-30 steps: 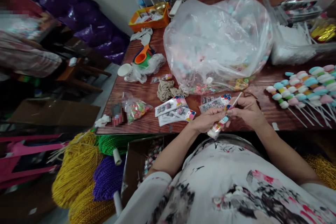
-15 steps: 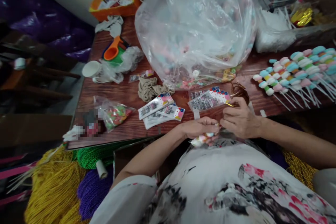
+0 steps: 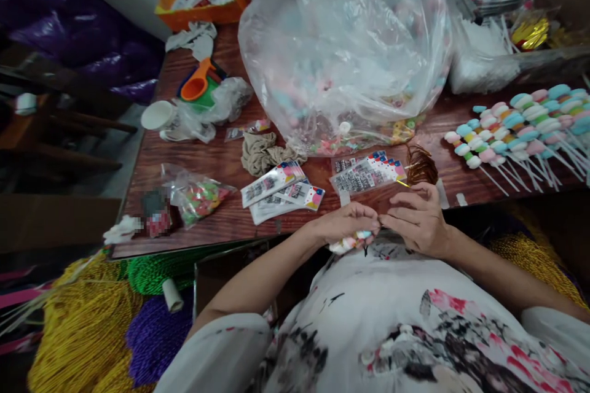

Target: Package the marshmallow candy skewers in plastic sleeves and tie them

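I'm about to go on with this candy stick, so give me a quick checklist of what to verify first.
1. Left hand closed on the wrapped candy stick: ok.
2. Right hand pinching at the stick's top, fingertips meeting the left hand's: ok.
3. Gold twist tie in the right hand: cannot tell, fingers hide it.
4. Bundle of gold ties beside the right hand on the table: ok.
5. Printed sleeves lying just ahead of the hands: ok.
6. Finished skewers laid apart on the right, not touching the hands: ok.
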Available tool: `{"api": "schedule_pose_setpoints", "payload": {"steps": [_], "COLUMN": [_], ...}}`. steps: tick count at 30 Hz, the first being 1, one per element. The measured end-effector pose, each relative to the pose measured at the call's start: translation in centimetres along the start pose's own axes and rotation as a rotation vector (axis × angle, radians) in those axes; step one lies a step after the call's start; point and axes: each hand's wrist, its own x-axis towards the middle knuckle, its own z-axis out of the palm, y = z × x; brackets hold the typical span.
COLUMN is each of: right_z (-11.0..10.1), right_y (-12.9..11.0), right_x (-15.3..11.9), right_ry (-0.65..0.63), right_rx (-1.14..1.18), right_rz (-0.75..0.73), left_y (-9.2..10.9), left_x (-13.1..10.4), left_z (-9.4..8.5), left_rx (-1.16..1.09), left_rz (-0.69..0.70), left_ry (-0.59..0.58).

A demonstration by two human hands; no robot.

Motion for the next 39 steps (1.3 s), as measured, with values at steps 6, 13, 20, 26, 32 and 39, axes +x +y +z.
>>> {"api": "schedule_pose_setpoints", "payload": {"steps": [6,13,20,26,32,39], "right_z": [0.4,-2.6,-0.1,-0.3,-3.1,-2.6], "right_y": [2.1,12.0,17.3,17.5,11.5,15.2], "right_x": [1.0,3.7,4.8,4.2,4.6,3.2], "right_ry": [-0.243,0.010,-0.411,-0.355,0.146,-0.108], "right_rx": [0.159,0.087,-0.290,-0.182,-0.040,-0.140], "right_rz": [0.223,0.525,0.599,0.555,0.544,0.589], "left_y": [1.2,1.2,0.9,2.0,3.1,3.7], "left_x": [0.4,1.5,3.8,3.4,4.9,4.3], "left_z": [1.4,0.6,-0.8,-0.7,-0.3,-0.5], "left_rx": [0.674,0.305,-0.598,-0.625,-0.564,-0.666], "left_rz": [0.328,0.476,0.319,0.352,0.396,0.439], "left_ry": [0.423,0.686,0.678,0.631,0.750,0.817]}}
